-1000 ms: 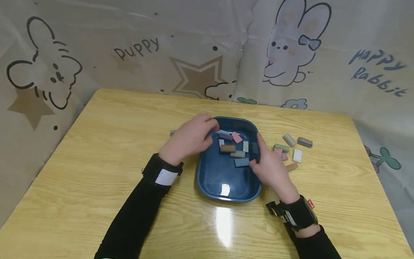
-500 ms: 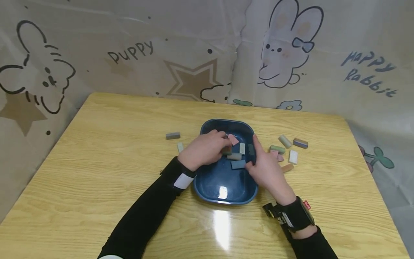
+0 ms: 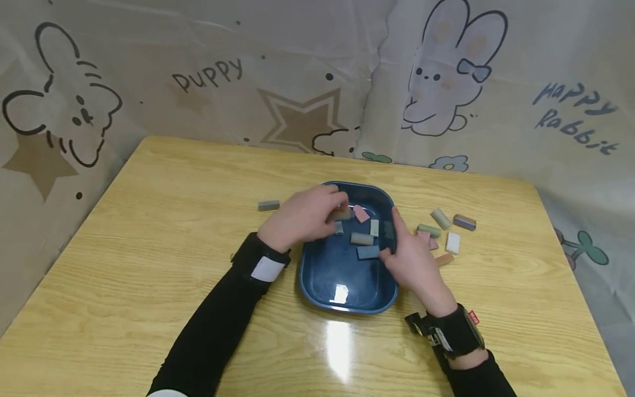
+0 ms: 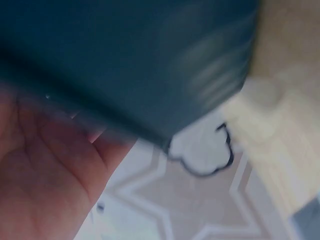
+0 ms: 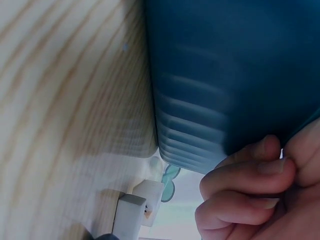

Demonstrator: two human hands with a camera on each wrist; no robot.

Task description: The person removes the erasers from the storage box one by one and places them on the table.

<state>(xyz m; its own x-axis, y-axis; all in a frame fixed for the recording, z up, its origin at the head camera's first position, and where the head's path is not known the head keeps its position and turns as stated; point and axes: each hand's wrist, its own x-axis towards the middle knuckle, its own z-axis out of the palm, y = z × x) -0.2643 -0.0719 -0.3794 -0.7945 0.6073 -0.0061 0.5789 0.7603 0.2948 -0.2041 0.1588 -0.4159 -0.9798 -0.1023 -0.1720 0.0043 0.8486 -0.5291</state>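
While the right hand (image 3: 412, 256) holds the blue tray (image 3: 322, 284) by its right side, thumb over the rim and index finger lying along it, the left hand (image 3: 305, 218) reaches across the opposite edge, and there it is: a brownish block (image 3: 342, 213) pinched between fingers and thumb, just over the tray's upper left part! Partly hidden by those fingers, a purple block (image 3: 352, 213) shows right beside it, next to a pink block (image 3: 361, 214). Below sit a small pale-blue block (image 3: 339, 227) and, to the right, a pale block (image 3: 374, 227), then a greyish cylinder (image 3: 362, 239), and nearer the right thumb a blue block (image 3: 368, 252). Out on the bench (image 3: 124, 264), one grey block (image 3: 268, 205) lies left of the tray, near the left hand. Over on the right it's a loose cluster: a beige cylinder (image 3: 440, 218), a striped brown block (image 3: 464, 222), a green block (image 3: 429, 230), a white block (image 3: 453, 242) and an orange-brown block (image 3: 444, 259) partly behind the right hand. From the right wrist, curled fingers (image 5: 245, 185) press up close to the tray's outer wall; the left wrist view is blurred, its fingertips hidden behind the tray. Behind it all hangs a backdrop (image 3: 292, 33) with a rabbit and stars.
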